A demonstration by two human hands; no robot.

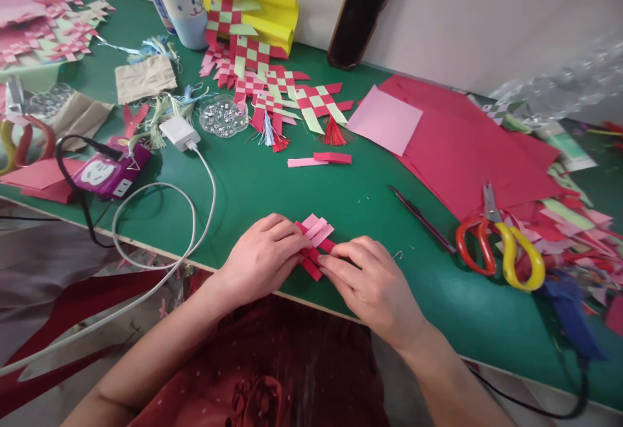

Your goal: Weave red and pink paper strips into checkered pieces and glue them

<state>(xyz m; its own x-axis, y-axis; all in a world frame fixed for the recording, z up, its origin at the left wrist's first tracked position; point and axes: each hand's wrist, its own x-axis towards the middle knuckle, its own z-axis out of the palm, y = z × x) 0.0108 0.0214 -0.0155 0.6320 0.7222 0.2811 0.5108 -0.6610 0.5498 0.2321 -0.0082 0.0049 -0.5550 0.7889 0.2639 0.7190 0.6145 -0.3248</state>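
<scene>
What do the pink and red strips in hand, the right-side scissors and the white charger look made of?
Strips: probably matte paper, flat with crisp edges. Scissors: grey metal blades; smooth, seemingly plastic handles, red-orange and yellow. Charger: likely plastic, smooth and uniformly white.

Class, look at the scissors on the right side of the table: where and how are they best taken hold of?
Probably by the orange loop and yellow loop of the scissors, coming from the person's side with the right hand, once free of the paper strips. Both loops face the person, while the blades point away toward the wall, so this should avoid them.
</scene>
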